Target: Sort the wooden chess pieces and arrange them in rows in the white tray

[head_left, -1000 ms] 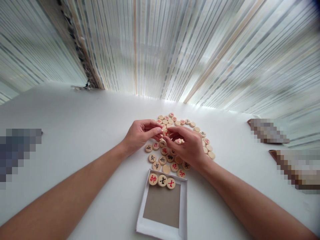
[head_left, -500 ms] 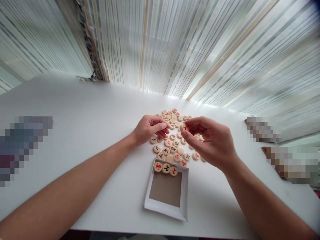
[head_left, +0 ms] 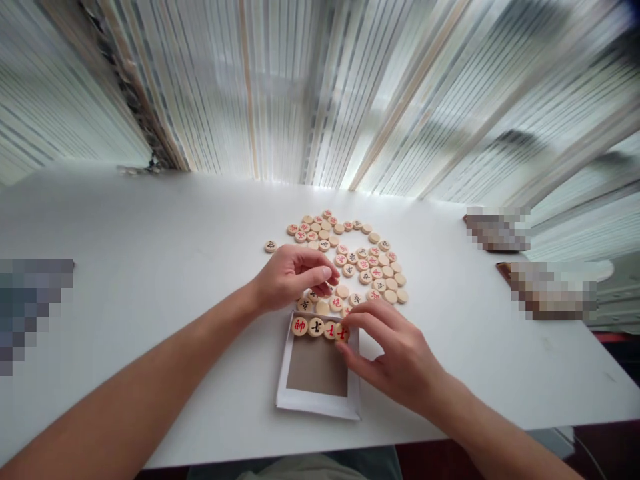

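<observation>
Right hand (head_left: 395,353): thumb and forefinger parted by the width of one piece, pinching a red-marked disc (head_left: 343,333) by its edge; remaining fingers bent. Left hand (head_left: 295,277): loosely curled, no piece visible in its grasp, over the near-left part of the scattered discs. Red-marked disc: round, pale wood, red character on its upward face; at the right hand's fingertips, inside the tray (head_left: 323,367) near its far right corner, overlapping the neighbouring red disc (head_left: 330,330) in view. Further left in the same row: one black-marked disc (head_left: 316,327), one red-marked end disc (head_left: 300,327). Tray: shallow, white-walled, grey-brown base. Beyond: scattered discs (head_left: 363,265), some plain-faced, on a white table (head_left: 200,220).
</observation>
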Available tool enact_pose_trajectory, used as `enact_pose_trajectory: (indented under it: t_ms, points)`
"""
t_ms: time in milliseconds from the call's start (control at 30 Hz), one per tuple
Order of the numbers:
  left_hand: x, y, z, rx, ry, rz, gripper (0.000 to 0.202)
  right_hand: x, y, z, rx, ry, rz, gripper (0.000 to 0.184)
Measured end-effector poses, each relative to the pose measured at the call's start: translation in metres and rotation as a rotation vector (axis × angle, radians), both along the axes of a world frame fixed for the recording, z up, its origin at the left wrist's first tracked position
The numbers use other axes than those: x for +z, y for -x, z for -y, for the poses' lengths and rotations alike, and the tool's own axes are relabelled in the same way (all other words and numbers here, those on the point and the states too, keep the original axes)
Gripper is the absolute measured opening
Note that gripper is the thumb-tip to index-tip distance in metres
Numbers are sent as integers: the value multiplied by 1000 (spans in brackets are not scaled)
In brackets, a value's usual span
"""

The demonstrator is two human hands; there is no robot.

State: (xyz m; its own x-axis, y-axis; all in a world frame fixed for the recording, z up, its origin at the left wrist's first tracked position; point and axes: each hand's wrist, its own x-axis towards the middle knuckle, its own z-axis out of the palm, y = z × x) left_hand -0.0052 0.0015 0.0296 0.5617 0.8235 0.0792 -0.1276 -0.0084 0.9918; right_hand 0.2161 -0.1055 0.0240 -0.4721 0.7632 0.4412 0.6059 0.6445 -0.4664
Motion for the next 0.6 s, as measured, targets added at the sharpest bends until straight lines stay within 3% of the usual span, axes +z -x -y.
enact_pose_trajectory:
  t_ms: [167, 600]
  points:
    - [-5, -2, 3, -69, 42, -41, 24, -5, 5, -3, -12, -40, 56, 13]
    - [-10, 0, -1, -83, 108, 1, 27, -13, 5, -3, 21, -69, 62, 20]
